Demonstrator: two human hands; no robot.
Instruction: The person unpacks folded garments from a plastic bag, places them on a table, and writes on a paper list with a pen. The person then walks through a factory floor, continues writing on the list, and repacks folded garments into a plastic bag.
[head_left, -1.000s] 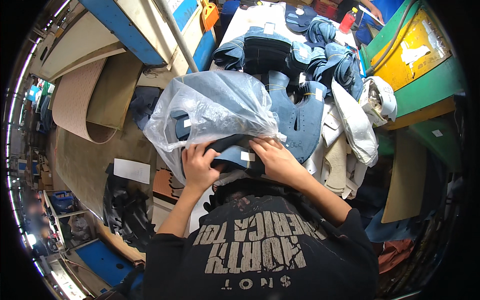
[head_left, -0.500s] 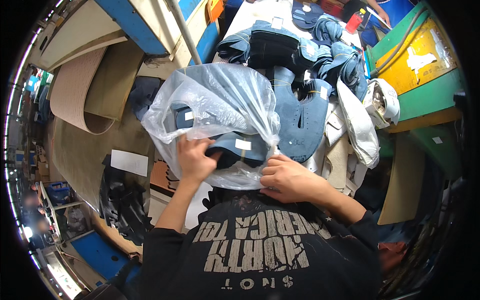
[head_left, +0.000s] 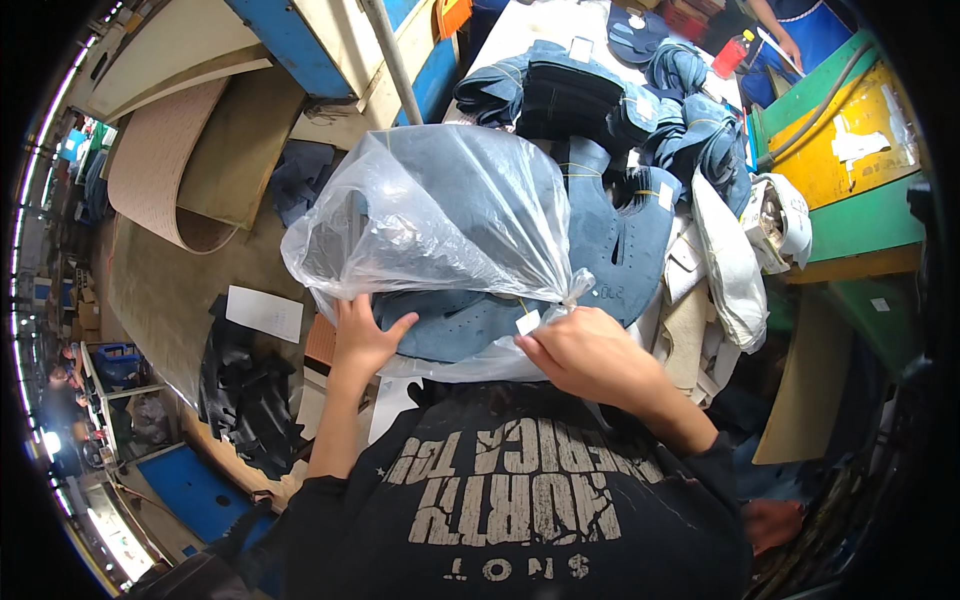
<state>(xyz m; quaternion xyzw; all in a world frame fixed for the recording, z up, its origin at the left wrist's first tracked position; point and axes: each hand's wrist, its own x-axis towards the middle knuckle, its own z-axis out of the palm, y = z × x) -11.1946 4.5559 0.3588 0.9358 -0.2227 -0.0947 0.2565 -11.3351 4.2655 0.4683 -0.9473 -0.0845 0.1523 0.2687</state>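
A clear plastic bag (head_left: 450, 210), bunched into a knot at its right, lies over dark blue cut shoe pieces. Below its edge a curved blue piece (head_left: 450, 325) with rows of small holes shows, a white label (head_left: 528, 322) near its right end. My left hand (head_left: 362, 340) is at the bag's lower left edge, thumb and fingers apart, the thumb touching the blue piece. Just below the knot my right hand (head_left: 590, 355) is closed on the bag; its fingertips are partly hidden. Right of the bag lies a banded stack of blue pieces (head_left: 625, 245).
More bundles of blue pieces (head_left: 570, 95) lie behind the bag, with a red bottle (head_left: 732, 55) beyond. White sacks (head_left: 728, 265) stand on the right. At left are a paper sheet (head_left: 264, 313) and black scraps (head_left: 250, 385). A co-worker's hand (head_left: 788, 48) shows at far right.
Under the bag's edge, the labelled blue pieces have turned, and a flat piece with holes now shows. My left hand has opened out and moved left. The view has shifted slightly.
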